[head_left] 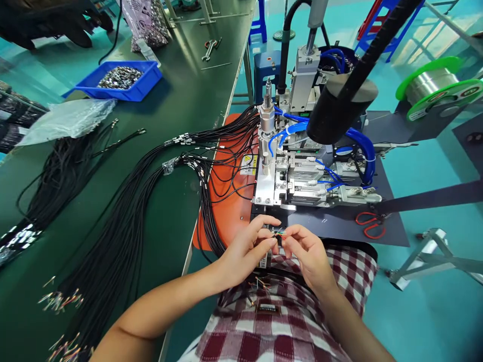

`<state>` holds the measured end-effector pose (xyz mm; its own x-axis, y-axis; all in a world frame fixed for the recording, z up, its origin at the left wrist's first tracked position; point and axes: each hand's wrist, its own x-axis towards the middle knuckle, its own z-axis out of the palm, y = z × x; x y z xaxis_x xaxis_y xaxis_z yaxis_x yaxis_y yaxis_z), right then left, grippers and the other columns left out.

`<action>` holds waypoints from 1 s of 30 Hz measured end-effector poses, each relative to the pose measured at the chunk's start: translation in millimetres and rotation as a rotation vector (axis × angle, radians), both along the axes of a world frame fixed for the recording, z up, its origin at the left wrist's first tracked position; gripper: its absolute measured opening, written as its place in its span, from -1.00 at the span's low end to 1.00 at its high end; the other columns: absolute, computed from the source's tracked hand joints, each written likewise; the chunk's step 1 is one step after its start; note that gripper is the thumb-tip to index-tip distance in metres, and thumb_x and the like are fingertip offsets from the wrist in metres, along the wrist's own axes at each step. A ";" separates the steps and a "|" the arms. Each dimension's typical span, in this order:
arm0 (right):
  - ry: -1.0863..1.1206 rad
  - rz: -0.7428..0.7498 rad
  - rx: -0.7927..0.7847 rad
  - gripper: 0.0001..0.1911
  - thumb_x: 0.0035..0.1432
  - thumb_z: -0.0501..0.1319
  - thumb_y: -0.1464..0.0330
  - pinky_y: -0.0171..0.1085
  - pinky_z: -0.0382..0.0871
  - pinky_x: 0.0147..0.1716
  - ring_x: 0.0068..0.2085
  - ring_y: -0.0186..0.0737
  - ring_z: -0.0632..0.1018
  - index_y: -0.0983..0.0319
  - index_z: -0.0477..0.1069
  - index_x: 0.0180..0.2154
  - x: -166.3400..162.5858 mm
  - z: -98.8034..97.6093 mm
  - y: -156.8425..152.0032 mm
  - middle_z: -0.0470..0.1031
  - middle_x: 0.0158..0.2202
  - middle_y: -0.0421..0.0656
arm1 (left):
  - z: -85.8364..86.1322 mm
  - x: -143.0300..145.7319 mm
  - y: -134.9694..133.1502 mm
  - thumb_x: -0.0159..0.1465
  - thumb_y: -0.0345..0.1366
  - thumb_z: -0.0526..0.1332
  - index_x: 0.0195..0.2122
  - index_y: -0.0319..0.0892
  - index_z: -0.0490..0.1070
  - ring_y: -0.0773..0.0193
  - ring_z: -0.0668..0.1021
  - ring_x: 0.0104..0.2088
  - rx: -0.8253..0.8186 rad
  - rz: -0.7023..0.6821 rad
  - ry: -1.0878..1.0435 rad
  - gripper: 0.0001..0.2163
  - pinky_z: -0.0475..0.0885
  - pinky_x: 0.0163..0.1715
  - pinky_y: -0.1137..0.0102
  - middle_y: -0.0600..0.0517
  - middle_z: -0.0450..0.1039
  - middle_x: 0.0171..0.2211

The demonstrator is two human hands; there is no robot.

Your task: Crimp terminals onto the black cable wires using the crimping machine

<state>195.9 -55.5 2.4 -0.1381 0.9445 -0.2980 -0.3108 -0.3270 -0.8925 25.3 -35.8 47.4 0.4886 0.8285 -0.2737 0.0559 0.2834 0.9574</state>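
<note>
My left hand (247,251) and my right hand (307,254) meet just in front of the metal machine (290,176). Both pinch the stripped end of a thin black cable (278,234), whose coloured wires fan out between my fingertips. The left fingers close on the cable from the left, the right thumb and forefinger from the right. More cables with bare coloured ends lie across my lap (260,284) on the checked cloth.
A big bundle of black cables (124,226) runs over the green bench (181,100) and an orange mat (226,211). A blue bin of metal parts (121,80), a plastic bag (68,118), red scissors (372,225) and a solder spool (433,85) stand around.
</note>
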 end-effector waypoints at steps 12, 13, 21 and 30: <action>-0.184 -0.028 0.051 -0.81 0.12 0.25 0.23 -0.34 0.35 -0.49 -0.51 -0.37 0.32 0.21 0.36 -0.41 -13.2 0.0 -7.3 0.32 -0.49 -0.25 | -3.7 6.3 3.6 0.27 -0.20 0.19 -0.18 -0.21 0.42 0.40 0.40 -0.43 0.020 0.090 0.047 -0.80 0.26 -0.49 0.52 0.04 0.38 -0.36; -0.216 -0.023 0.080 -0.82 0.14 0.24 0.24 -0.33 0.35 -0.47 -0.50 -0.36 0.32 0.21 0.36 -0.41 -12.3 0.4 -7.7 0.32 -0.48 -0.24 | -2.8 6.8 3.9 0.25 -0.20 0.21 -0.21 -0.22 0.42 0.42 0.37 -0.47 0.009 0.108 0.045 -0.80 0.23 -0.52 0.54 0.05 0.37 -0.40; -0.437 -0.017 0.267 -0.86 0.18 0.20 0.34 -0.30 0.30 -0.39 -0.43 -0.29 0.36 0.20 0.36 -0.44 -12.7 5.1 -9.1 0.36 -0.47 -0.22 | -1.5 8.5 5.4 0.17 -0.17 0.29 -0.38 -0.26 0.46 0.50 0.26 -0.63 -0.078 0.200 -0.042 -0.78 0.15 -0.65 0.56 0.13 0.31 -0.58; -0.462 0.026 0.241 -0.85 0.19 0.18 0.34 -0.31 0.27 -0.39 -0.44 -0.30 0.35 0.21 0.36 -0.44 -11.0 8.8 -8.0 0.36 -0.47 -0.23 | -9.3 6.7 2.0 0.18 -0.18 0.28 -0.30 -0.23 0.40 0.56 0.28 -0.69 -0.106 0.197 -0.098 -0.79 0.16 -0.74 0.59 0.13 0.32 -0.48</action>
<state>184.9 -63.5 11.3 -0.0676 0.9918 -0.1081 0.1391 -0.0979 -0.9854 32.0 -33.8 38.1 0.3487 0.8797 -0.3234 -0.1021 0.3786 0.9199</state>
